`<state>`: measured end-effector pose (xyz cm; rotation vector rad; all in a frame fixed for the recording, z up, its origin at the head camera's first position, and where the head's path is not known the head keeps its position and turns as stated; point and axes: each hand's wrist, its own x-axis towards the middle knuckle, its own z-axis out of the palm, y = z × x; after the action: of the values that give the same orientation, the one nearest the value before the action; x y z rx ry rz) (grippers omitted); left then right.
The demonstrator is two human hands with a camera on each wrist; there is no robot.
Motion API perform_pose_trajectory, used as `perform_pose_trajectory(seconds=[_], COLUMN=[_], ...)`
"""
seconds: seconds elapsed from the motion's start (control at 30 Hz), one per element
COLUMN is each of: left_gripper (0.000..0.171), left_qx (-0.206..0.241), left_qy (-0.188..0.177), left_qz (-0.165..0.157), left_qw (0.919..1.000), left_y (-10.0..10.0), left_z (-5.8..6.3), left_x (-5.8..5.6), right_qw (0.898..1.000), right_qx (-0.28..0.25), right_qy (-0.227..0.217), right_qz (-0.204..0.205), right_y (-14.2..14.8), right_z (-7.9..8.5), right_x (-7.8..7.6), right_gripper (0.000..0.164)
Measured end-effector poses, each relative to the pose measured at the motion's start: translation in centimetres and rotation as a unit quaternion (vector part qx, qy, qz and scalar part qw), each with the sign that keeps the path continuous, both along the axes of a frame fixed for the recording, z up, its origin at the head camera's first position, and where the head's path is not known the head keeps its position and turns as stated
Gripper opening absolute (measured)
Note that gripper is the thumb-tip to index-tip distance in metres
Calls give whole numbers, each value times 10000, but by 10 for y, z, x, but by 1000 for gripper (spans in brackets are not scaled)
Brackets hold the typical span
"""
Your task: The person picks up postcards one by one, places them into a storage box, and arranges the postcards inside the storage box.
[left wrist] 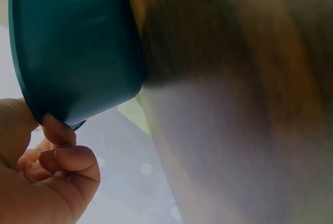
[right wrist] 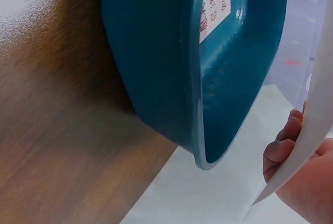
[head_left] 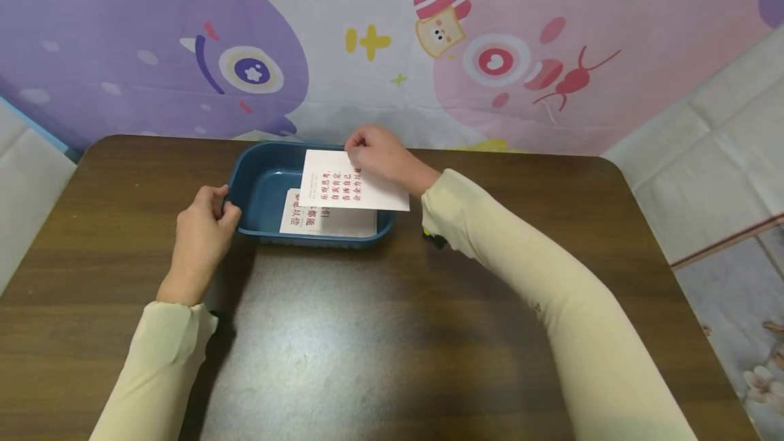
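A blue rectangular plastic basin (head_left: pixel 263 186) stands near the table's far edge. My left hand (head_left: pixel 205 237) pinches its left rim between thumb and fingers; the left wrist view shows those fingers (left wrist: pixel 73 159) curled at the basin's edge. Above the basin's right part, my right hand (head_left: pixel 382 158) pinches a white card (head_left: pixel 315 189) printed with red characters. In the right wrist view this card (right wrist: pixel 307 146) appears edge-on, slightly bent, apart from the basin. Inside the basin lie more printed cards (head_left: pixel 343 225), partly hidden under the held one; how many, I cannot tell.
The basin rests on a dark brown wooden table (head_left: pixel 380 332). Behind it hangs a cloth (head_left: pixel 324 87) with purple and pink cartoon figures. A small black and yellow item (head_left: pixel 433 239) shows below the right cuff. Pale tiled wall (head_left: pixel 723 128) borders the right side.
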<state>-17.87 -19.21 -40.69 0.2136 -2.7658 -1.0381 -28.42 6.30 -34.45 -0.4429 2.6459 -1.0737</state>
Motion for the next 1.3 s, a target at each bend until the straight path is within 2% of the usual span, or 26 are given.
perform_pose_trajectory(seconds=[0.57, 0.77, 1.3], left_gripper=[40, 40, 40], left_qx=[22, 8, 40], left_qy=[238, 228, 236], left_qz=[77, 66, 101], left_qw=[9997, 9997, 9997], left_y=[2, 1, 1], left_z=[-1, -1, -2], left_x=[0, -1, -1], right_qw=[9997, 9995, 9997], right_qx=[-74, -223, -126], right_qy=[100, 17, 9], right_qz=[195, 227, 220], right_y=[-10, -14, -22], right_z=[-6, -8, -16], right_x=[-1, 0, -1], right_gripper=[26, 25, 24])
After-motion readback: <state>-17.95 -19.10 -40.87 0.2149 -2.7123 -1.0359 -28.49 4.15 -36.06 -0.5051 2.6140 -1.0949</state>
